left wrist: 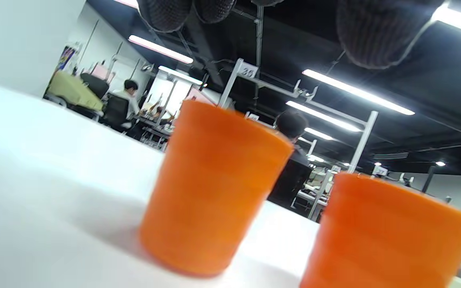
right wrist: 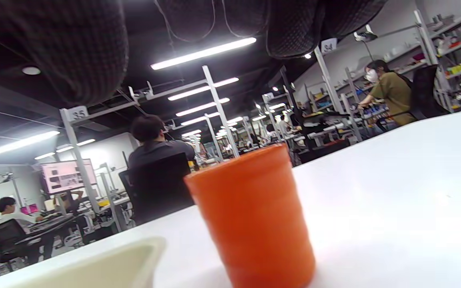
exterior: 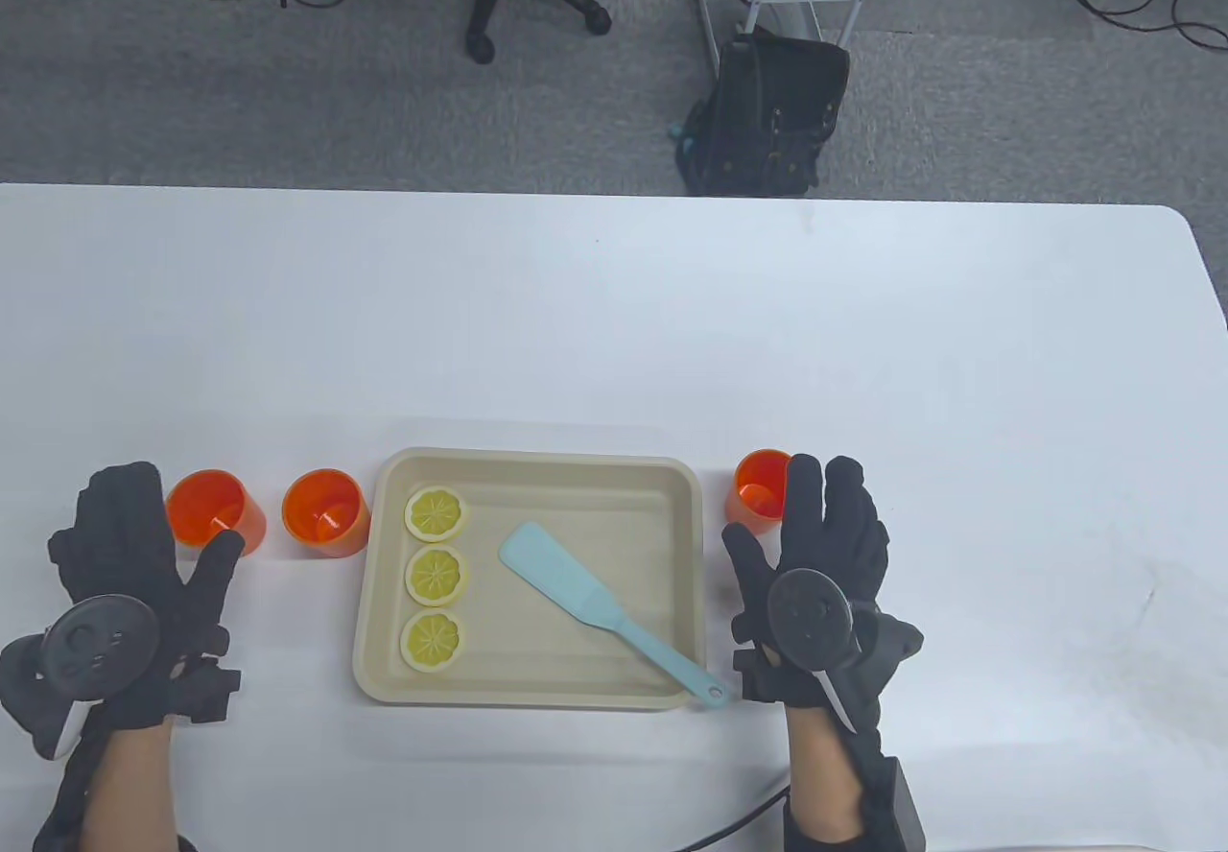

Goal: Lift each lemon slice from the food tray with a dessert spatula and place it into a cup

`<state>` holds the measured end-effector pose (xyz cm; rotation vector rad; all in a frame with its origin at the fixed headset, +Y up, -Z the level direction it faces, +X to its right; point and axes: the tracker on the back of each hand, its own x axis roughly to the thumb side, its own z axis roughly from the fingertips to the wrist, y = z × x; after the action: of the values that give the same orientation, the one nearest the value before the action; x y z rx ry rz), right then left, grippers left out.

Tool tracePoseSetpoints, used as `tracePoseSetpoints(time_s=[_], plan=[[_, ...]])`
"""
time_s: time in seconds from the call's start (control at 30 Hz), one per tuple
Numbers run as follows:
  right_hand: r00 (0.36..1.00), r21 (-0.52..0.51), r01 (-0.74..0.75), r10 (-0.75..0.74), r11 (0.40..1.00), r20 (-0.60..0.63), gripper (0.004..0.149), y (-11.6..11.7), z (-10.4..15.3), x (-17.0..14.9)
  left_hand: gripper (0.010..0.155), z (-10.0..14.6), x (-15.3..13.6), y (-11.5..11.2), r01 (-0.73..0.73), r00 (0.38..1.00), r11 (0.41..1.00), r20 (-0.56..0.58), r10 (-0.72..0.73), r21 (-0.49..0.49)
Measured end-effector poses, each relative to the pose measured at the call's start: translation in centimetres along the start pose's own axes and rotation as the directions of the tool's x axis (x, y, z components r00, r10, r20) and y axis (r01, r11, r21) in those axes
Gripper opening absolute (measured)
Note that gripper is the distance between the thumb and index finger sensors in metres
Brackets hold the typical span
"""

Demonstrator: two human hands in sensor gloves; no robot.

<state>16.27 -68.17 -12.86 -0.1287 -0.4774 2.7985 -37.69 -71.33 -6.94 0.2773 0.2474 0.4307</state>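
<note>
Table view — tray (exterior: 384, 603) holding three lemon slices (exterior: 436, 576) and spatula (exterior: 576, 593), three cups (exterior: 325, 512) empty, hands (exterior: 144, 583) flat — holding nothing.

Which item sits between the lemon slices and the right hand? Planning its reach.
Table view: the blue spatula in the tray, between the lemon slices and right hand.

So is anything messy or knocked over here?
No. Three lemon slices lie in a neat column in the tray, the spatula lies beside them, and all three cups stand upright. Nothing spilled.
</note>
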Motion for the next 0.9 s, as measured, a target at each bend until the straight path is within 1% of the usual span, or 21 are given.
tracePoseSetpoints(time_s=[0.07,0.2,0.43,0.57,0.7,0.73,0.77,0.9], plan=[[1.0,-0.021,0.0,0.001,1.0,0.027,0.086,-0.4,0.4,0.6,0.096,-0.2,-0.4,-0.5,-0.006,1.0,0.999,-0.012,0.006,-0.047],[0.998,-0.017,0.004,-0.003,1.0,0.066,0.086,-0.8,0.7,1.4,0.101,-0.6,-0.5,-1.6,0.035,0.999,0.994,-0.012,-0.037,-0.101],[0.995,0.015,-0.001,-0.001,1.0,0.097,0.085,-0.7,1.1,1.9,0.103,-1.2,-0.4,-2.6,0.055,0.998,0.989,-0.023,-0.059,-0.135],[0.994,0.019,0.001,-0.003,1.0,0.114,0.085,-0.8,1.1,2.2,0.105,-1.3,-0.4,-3.2,0.094,0.995,0.983,-0.023,-0.099,-0.159],[0.991,0.053,0.014,-0.021,0.999,0.133,0.086,-0.6,1.1,2.3,0.102,-1.3,-0.4,-4.0,0.174,0.983,0.967,-0.027,-0.182,-0.186],[0.991,0.068,0.019,-0.028,0.997,0.133,0.086,-0.4,1.1,2.3,0.102,-1.3,-0.4,-4.3,0.172,0.982,0.96,-0.035,-0.184,-0.223],[0.991,0.082,0.016,-0.027,0.997,0.135,0.086,-0.2,1.0,2.3,0.101,-1.3,-0.4,-4.3,0.166,0.983,0.957,-0.041,-0.18,-0.236],[0.99,0.097,0.004,-0.017,0.995,0.139,0.086,0.1,0.9,2.3,0.096,-1.4,-0.6,-4.6,0.134,0.986,0.957,-0.064,-0.155,-0.256]])
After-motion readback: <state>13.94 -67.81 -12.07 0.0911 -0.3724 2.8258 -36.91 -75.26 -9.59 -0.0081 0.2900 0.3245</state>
